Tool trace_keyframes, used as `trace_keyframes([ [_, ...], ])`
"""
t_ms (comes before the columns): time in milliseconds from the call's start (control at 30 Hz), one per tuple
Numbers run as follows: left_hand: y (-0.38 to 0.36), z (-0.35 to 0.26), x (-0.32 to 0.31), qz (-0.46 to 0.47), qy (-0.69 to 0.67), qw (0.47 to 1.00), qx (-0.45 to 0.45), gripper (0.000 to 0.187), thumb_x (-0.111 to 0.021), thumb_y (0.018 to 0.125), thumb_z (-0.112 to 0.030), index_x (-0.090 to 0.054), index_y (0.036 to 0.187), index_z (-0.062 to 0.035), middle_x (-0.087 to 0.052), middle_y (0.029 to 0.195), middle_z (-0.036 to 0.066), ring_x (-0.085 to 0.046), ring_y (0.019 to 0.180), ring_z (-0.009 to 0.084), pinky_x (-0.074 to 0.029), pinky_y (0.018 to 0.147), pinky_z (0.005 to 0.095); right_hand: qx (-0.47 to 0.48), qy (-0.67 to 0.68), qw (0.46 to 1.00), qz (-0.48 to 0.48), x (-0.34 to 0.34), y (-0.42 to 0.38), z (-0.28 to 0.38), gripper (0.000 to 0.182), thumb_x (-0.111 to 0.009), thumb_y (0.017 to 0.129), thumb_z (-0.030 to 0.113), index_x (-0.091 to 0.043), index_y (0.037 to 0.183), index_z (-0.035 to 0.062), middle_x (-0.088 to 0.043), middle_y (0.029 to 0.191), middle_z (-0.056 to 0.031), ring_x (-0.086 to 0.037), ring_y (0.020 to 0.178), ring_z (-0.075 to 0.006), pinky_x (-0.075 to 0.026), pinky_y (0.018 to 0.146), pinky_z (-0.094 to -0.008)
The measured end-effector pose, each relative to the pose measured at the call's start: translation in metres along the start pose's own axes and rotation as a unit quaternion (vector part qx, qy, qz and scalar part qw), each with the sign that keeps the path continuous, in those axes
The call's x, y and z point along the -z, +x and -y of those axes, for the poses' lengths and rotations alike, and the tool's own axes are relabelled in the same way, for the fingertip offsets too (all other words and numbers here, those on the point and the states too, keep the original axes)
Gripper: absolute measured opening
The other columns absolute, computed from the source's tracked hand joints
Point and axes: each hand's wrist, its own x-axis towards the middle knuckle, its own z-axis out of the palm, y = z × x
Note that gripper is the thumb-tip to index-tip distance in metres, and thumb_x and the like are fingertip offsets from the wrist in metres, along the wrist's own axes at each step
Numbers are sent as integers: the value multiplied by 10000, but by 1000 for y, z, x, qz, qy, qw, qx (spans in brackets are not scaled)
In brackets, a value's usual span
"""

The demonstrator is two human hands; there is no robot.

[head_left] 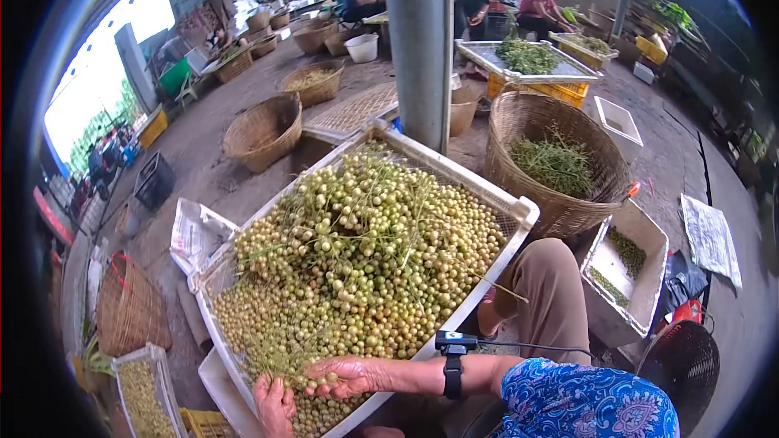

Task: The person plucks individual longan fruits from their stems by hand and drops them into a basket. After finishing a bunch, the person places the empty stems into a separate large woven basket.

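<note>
A white-framed mesh tray (519, 212) is heaped with small round yellow-green berries (357, 235), many still on thin green stems. My left hand (274, 402) is at the tray's near left corner, its fingers closed on a sprig of berries (286, 367). Close beside it, my right hand (345, 377) is turned partly palm up, fingers curled around a few berries of that sprig. A black strap with a small device (454, 357) is on my right wrist. Loose berries lie under and around both hands.
A metal post (418, 49) rises just behind the tray. To the right are a wicker basket (552, 195) of green stems and a white foam box (625, 268) with some berries. At lower left is another berry tray (146, 397). Several people work farther back.
</note>
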Motion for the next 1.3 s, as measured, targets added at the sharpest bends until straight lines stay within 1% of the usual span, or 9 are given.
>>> trace_keyframes([
  [33,-3,-3,-6,21,6,1000,-1,146,-475,832,-186,-408,919,-91,-346,501,-28,-295,339,42,-203,271,183,6,0,1000,-11,-5,-3,-3,154,-478,852,183,-483,957,72,-552,840,-106,-519,550,-106,-416,337,-134],
  [100,-15,-8,-17,-124,62,988,73,501,-539,802,-240,-321,1240,-129,-440,1115,69,-470,902,207,-373,753,405,29,-29,999,-33,-11,-10,-10,192,-482,848,202,-500,982,67,-586,829,-68,-570,593,-107,-445,362,-143],
  [267,0,7,3,-82,97,989,82,487,-535,812,-251,-328,1234,-121,-446,1089,56,-491,826,171,-402,671,335,-42,39,998,-15,0,-6,-2,219,-529,814,150,-507,1025,97,-597,838,-55,-568,580,-85,-446,370,-152],
  [367,5,13,1,-75,136,986,61,454,-533,817,-230,-367,1214,-87,-470,1074,78,-500,835,177,-423,649,333,108,-50,975,-188,-12,-9,6,163,-546,782,83,-514,941,98,-571,724,-28,-508,486,-83,-400,337,-175],
  [500,21,27,2,-50,247,968,14,455,-542,809,-197,-368,1214,-85,-480,1079,99,-512,853,199,-426,645,347,269,-261,901,-218,5,4,11,184,-513,770,75,-514,954,83,-459,560,12,-391,379,-70,-283,276,-206],
  [667,34,38,7,-78,183,975,96,413,-541,805,-160,-397,1184,-87,-508,900,52,-483,661,142,-403,519,277,317,-325,835,-309,7,7,7,136,-519,782,103,-528,917,86,-455,563,20,-357,368,-76,-299,326,-230],
  [733,25,29,-2,-40,96,993,47,390,-535,806,-146,-406,1169,-86,-496,829,28,-442,598,110,-374,478,240,262,-74,952,-142,18,12,2,138,-513,802,144,-508,934,103,-475,604,9,-425,422,-75,-323,311,-207],
  [833,23,27,-3,-68,79,994,27,381,-529,809,-133,-407,1167,-84,-500,866,33,-450,614,100,-369,481,224,83,31,981,-170,14,5,8,168,-491,822,175,-473,975,106,-517,673,-25,-499,496,-92,-368,301,-167],
  [1300,-3,1,-21,17,72,997,0,445,-544,802,-120,-368,1210,-95,-495,917,22,-435,580,64,-308,422,162,-15,95,995,-11,21,-7,16,215,-506,818,195,-504,989,65,-551,734,-58,-534,548,-113,-430,337,-150],
])
